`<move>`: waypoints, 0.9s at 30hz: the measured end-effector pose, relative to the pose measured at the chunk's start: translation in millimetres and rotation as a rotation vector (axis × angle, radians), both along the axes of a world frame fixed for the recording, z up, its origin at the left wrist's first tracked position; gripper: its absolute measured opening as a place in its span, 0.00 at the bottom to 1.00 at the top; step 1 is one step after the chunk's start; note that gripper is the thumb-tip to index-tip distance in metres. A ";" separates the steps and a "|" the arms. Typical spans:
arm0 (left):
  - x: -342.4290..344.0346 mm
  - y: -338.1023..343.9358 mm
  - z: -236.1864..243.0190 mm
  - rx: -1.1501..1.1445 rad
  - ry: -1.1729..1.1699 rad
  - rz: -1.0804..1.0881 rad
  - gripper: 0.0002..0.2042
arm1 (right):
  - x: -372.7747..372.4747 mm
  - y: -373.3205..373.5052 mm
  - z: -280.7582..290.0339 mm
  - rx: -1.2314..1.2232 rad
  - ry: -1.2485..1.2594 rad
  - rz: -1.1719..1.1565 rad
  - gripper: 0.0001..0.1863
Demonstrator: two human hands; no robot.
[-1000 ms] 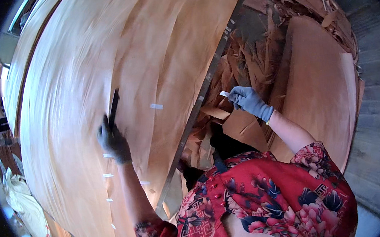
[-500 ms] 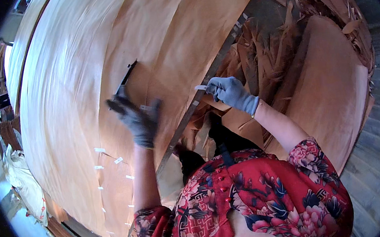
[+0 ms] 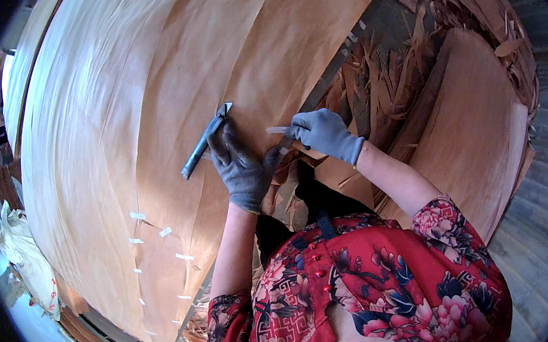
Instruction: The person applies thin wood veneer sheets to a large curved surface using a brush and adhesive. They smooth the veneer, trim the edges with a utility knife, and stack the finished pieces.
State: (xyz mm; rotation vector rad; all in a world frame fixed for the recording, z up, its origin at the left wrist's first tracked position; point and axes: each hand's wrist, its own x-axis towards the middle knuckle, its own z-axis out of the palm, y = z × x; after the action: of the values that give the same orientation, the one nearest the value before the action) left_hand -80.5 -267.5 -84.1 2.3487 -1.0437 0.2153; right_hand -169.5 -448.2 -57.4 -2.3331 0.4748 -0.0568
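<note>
Two gray gloves: right hand (image 3: 328,132) pinching one thin white strip (image 3: 276,130), left hand (image 3: 244,174) holding one slim, straight dark tool (image 3: 201,147) over one big rippled wood sheet (image 3: 95,123) dotted with several white tabs (image 3: 184,256). Farther down, jagged wood scraps (image 3: 372,87).

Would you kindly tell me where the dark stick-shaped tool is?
In the head view, the dark stick-shaped tool is left of centre, at the gloved left hand, over the wood veneer.
</note>
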 end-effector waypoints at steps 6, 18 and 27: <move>-6.7 -2.7 3.7 0.048 -0.104 0.014 0.45 | 16.1 2.8 11.9 -0.074 0.195 -0.058 0.29; -2.5 -9.1 14.3 0.140 -0.309 -0.371 0.17 | 19.8 -4.9 19.1 0.001 0.322 -0.053 0.20; -12.1 -26.8 13.6 0.360 -0.195 -0.337 0.24 | 4.3 -9.2 7.0 -0.071 0.245 0.064 0.16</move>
State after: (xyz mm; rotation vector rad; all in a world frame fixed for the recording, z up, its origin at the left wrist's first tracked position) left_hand -92.6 -294.3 -70.5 2.4446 -1.6727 0.1376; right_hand -165.2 -457.4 -50.4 -2.4350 0.5256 0.2494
